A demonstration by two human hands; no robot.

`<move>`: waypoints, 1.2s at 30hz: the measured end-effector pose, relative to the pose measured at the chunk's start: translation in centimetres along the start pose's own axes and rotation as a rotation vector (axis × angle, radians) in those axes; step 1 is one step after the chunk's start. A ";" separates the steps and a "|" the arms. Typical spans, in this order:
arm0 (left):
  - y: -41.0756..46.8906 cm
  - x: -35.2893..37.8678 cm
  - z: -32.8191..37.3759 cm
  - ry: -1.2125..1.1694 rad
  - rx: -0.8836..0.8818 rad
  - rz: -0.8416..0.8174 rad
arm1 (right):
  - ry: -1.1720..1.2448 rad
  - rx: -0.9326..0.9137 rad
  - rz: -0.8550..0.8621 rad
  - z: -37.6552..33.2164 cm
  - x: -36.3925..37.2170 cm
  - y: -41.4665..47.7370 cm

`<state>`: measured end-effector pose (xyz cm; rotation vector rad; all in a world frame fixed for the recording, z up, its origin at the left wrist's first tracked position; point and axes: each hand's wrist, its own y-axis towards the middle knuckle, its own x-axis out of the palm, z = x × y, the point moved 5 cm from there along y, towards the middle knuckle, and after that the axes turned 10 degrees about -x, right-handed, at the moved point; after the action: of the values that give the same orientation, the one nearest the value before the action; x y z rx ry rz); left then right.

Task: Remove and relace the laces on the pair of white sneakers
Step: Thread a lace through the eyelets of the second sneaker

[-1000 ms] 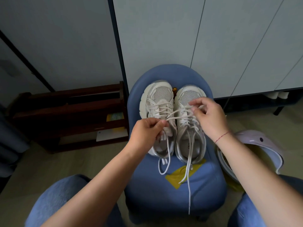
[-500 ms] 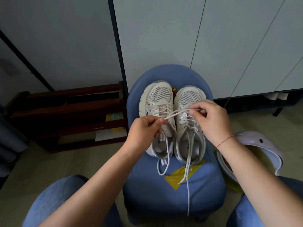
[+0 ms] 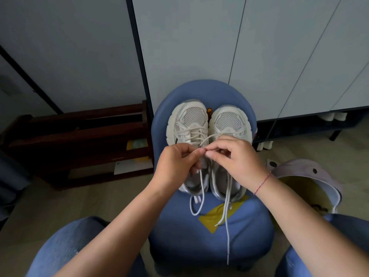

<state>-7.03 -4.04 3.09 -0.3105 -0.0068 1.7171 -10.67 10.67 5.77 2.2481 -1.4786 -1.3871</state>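
Two white sneakers stand side by side, toes away from me, on a small blue chair (image 3: 211,246). The left sneaker (image 3: 189,120) keeps its lace through the eyelets. From the right sneaker (image 3: 229,120) a white lace (image 3: 226,208) runs up to my hands, and its loose ends hang down over the seat front. My left hand (image 3: 175,166) and my right hand (image 3: 239,158) meet fingertip to fingertip above the shoes' tongues, both pinching that lace. The mid parts of both shoes are hidden under my hands.
A dark wooden rack (image 3: 79,142) holding papers stands on the floor to the left. A pale lilac helmet-like shell (image 3: 307,176) lies to the right of the chair. Grey cabinet doors (image 3: 259,47) rise behind. My jeans-clad knees (image 3: 65,248) flank the chair.
My right hand came down and left from the right sneaker's eyelets to meet my left hand. The stretch of lace between them has shortened.
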 end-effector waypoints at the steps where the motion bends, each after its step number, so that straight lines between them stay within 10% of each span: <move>1: 0.1 0.2 -0.1 -0.002 -0.006 -0.005 | 0.009 0.016 0.004 0.1 -0.2 0.1; 11: 2.4 1.3 -1.7 -0.041 -0.165 0.039 | -0.160 0.221 -0.090 4.5 -1.6 2.5; 36: 3.7 1.8 -2.7 -0.210 -0.276 -0.217 | -0.323 0.043 -0.108 4.5 1.3 2.4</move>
<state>-10.30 -3.42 -0.56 -0.3181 -0.4198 1.5249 -15.45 10.05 3.67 2.2399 -1.5038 -1.8418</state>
